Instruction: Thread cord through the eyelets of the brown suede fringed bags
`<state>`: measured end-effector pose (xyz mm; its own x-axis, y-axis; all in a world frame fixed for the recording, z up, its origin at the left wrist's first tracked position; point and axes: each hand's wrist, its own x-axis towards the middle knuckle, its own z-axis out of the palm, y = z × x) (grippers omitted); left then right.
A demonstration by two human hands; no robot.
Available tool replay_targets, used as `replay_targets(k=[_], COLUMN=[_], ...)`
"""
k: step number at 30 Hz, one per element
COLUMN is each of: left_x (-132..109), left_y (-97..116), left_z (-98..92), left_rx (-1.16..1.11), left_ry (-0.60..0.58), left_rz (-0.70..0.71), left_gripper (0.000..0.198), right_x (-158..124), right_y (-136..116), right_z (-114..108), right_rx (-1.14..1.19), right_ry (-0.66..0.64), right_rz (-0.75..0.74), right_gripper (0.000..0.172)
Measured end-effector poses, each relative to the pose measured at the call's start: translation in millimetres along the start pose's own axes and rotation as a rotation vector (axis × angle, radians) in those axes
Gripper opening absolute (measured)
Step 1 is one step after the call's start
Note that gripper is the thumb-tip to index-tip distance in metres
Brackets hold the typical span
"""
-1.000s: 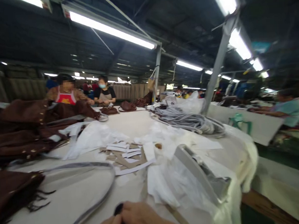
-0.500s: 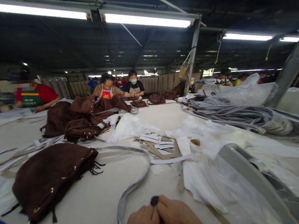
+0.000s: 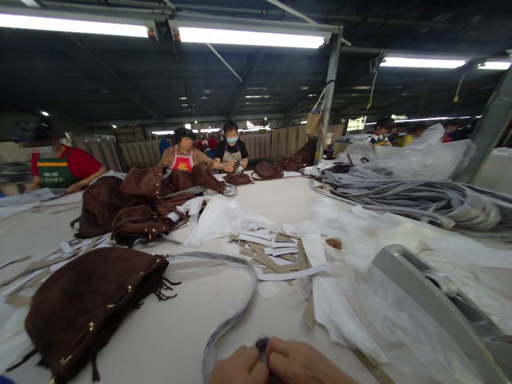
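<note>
At the bottom edge my left hand and my right hand are pressed together, fingers closed round a small dark piece that pokes up between them. I cannot make out what the piece is. A grey strap loops across the white table just ahead of my left hand. A brown suede fringed bag lies to the left of my hands.
More brown bags are piled further back. Paper and card strips and clear plastic sheets cover the middle and right. A bundle of grey straps lies at the right. Several people sit at the far side.
The view swung left one second ago and has since steadied. My hands stay closed on the dark piece and sit slightly lower in the picture.
</note>
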<state>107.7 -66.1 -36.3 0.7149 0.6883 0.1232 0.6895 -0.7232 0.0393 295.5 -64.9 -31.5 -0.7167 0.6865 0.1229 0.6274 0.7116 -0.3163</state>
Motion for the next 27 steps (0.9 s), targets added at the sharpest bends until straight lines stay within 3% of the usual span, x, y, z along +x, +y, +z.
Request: replay_targets(k=[4,10,12,14,16,18,22,24,27], left_x=[-1,-1,-4,-6,-5,-2,1,-1,-4], left_y=[-13,2,2,-6,-14,-15,-3,0,-6], left_z=[-18.1,17.8,15.8,2.5,-10.2,-11.0,13.8,16.5,-4.4], left_rx=[-0.066,-0.068,-0.081,-0.080,-0.051,-0.031,-0.011,-0.054,-0.189], left_ry=[-0.039,0.119,0.142,0.135,0.129,0.155,0.240,0.216,0.102], left_rz=[0.086,-0.014,0.020,0.083,0.147,0.152,0.051,0.031,0.025], left_gripper=[0.014,0.011,0.009,0.011,0.013,0.016,0.015,0.013,0.027], right_x=[-7,-4,-6,-10,-13,-12,-5,-3,-7], right_y=[5,-8,-8,-3,3,6,1,-2,1], right_z=[-22,-20,-18,-21,-25,-26,-12,-5,-10], right_rx=[0.174,0.139,0.181,0.231,0.217,0.155,0.048,0.055,0.157], right_ry=[-0.006,-0.066,-0.048,-0.004,-0.002,-0.022,-0.021,0.002,0.059], right_rz=[-0.157,0.141,0.052,-0.100,-0.161,-0.122,0.091,0.091,-0.089], right_gripper=[0.005,0.015,0.011,0.007,0.009,0.011,0.014,0.011,0.013])
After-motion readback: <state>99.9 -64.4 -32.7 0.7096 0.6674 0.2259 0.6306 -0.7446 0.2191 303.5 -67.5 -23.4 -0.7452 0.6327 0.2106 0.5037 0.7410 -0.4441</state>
